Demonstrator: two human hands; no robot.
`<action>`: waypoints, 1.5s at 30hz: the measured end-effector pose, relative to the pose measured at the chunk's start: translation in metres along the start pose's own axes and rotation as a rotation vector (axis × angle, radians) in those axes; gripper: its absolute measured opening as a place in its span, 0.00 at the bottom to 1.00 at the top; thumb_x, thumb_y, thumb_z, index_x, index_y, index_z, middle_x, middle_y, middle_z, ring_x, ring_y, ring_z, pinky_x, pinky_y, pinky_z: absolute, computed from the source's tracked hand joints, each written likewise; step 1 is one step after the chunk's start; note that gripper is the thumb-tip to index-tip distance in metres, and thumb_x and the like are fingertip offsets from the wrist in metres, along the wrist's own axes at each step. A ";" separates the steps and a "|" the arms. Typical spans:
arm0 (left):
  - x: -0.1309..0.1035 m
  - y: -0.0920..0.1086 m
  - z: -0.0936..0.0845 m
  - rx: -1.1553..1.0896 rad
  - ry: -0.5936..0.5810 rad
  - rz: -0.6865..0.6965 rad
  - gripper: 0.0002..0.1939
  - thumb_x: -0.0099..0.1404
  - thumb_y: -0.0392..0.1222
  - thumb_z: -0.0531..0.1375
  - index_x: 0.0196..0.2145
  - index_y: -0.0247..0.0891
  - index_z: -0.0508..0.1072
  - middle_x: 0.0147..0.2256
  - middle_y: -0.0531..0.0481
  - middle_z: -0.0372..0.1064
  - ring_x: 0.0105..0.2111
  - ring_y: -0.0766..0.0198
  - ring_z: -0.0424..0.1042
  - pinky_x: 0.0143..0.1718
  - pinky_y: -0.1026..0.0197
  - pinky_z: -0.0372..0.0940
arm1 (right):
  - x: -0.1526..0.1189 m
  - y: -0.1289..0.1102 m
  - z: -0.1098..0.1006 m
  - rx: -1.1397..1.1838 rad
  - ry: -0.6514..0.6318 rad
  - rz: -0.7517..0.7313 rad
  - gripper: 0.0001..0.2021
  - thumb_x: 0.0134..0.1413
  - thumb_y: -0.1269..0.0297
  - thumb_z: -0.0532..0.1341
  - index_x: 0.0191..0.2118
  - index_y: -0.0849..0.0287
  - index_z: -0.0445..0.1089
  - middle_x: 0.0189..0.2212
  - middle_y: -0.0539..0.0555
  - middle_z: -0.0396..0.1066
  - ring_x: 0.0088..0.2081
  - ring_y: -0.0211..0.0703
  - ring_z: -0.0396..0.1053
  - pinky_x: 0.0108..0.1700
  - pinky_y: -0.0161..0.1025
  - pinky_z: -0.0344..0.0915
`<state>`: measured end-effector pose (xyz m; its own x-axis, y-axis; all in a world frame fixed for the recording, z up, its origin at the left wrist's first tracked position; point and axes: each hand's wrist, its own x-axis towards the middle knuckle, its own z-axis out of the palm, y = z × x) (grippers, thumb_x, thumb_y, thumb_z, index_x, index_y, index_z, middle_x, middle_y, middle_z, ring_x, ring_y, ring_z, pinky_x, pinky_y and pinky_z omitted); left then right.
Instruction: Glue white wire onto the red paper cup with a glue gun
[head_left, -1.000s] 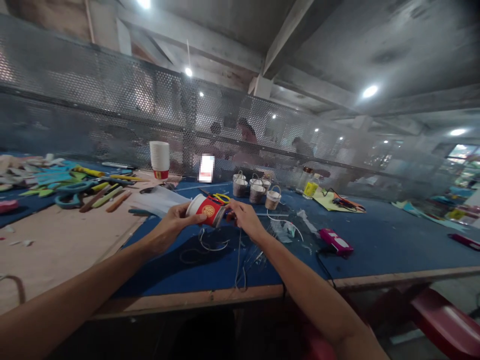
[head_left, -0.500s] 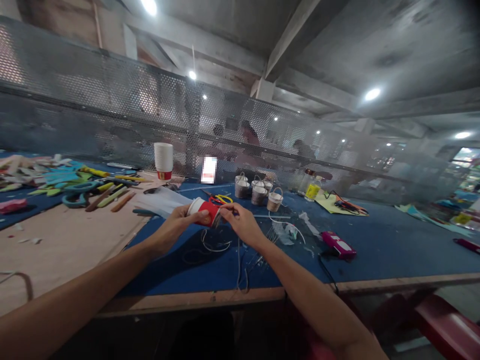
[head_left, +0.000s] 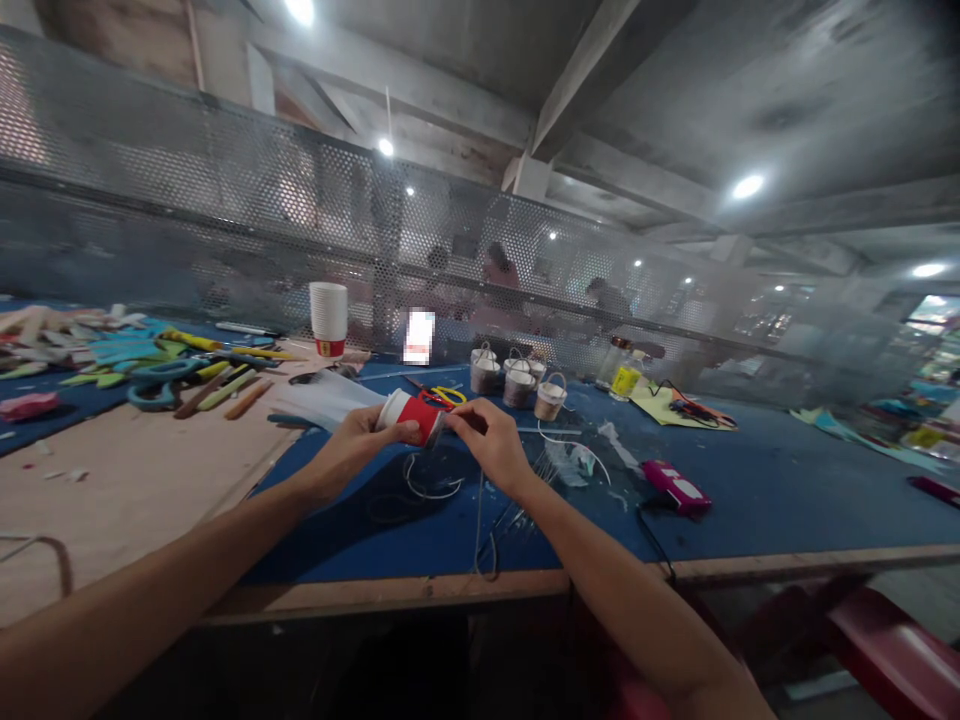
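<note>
A red and white paper cup lies tilted in my left hand, with the fingers wrapped round its side. At the cup's right end, my right hand has its thumb and forefinger pinched together; what they hold there is too small to make out. Behind the cup lie scissors with red and yellow handles. Thin cord curls on the blue tabletop below the cup. Translucent white sheeting is just left of my left hand.
Behind my right hand stand several small cups with cord handles. Stacked paper cups are at the back left, near tools. A magenta box and a yellow-labelled bottle are to the right.
My right hand's fingers have drawn slightly up and away from the cup's end. My left hand keeps its hold on the cup, which has barely shifted.
</note>
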<state>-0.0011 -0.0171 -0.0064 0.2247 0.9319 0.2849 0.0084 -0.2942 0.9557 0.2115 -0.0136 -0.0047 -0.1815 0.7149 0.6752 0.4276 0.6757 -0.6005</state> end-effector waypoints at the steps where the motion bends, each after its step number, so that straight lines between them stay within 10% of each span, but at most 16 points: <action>1: 0.000 -0.001 0.000 -0.001 -0.009 -0.003 0.11 0.57 0.47 0.68 0.35 0.38 0.81 0.33 0.50 0.80 0.33 0.59 0.74 0.40 0.61 0.65 | 0.000 0.000 0.000 0.009 0.002 0.005 0.10 0.59 0.55 0.62 0.35 0.56 0.73 0.31 0.50 0.72 0.33 0.39 0.68 0.39 0.35 0.64; 25: 0.000 -0.004 0.001 -0.056 -0.043 -0.005 0.10 0.55 0.45 0.69 0.34 0.37 0.81 0.31 0.48 0.80 0.29 0.59 0.73 0.36 0.60 0.66 | 0.002 0.002 -0.002 -0.006 -0.021 0.069 0.11 0.60 0.54 0.60 0.35 0.57 0.72 0.29 0.49 0.71 0.30 0.39 0.67 0.36 0.35 0.64; 33: 0.002 0.000 -0.003 -0.091 0.072 0.016 0.11 0.58 0.46 0.68 0.35 0.35 0.81 0.32 0.47 0.79 0.35 0.57 0.74 0.42 0.58 0.65 | -0.001 -0.019 -0.011 -0.043 -0.155 -0.171 0.14 0.65 0.56 0.56 0.35 0.57 0.74 0.37 0.53 0.73 0.42 0.41 0.70 0.47 0.37 0.64; 39: 0.007 -0.005 -0.007 -0.117 0.129 0.073 0.10 0.56 0.44 0.68 0.34 0.38 0.81 0.30 0.49 0.78 0.32 0.58 0.72 0.39 0.59 0.64 | 0.011 0.016 -0.044 -0.493 -0.032 0.190 0.11 0.62 0.55 0.58 0.38 0.56 0.72 0.35 0.52 0.75 0.36 0.42 0.71 0.40 0.38 0.63; 45: 0.008 -0.006 -0.006 -0.144 0.145 0.090 0.07 0.54 0.43 0.69 0.31 0.38 0.81 0.28 0.49 0.77 0.30 0.60 0.71 0.35 0.59 0.63 | 0.001 0.051 -0.059 -0.747 -0.374 0.478 0.25 0.55 0.37 0.57 0.30 0.57 0.72 0.30 0.58 0.76 0.35 0.50 0.73 0.34 0.39 0.58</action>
<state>-0.0050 -0.0070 -0.0094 0.0754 0.9271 0.3671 -0.1473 -0.3538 0.9236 0.2852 0.0107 -0.0093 -0.0568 0.9835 0.1720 0.9598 0.1012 -0.2619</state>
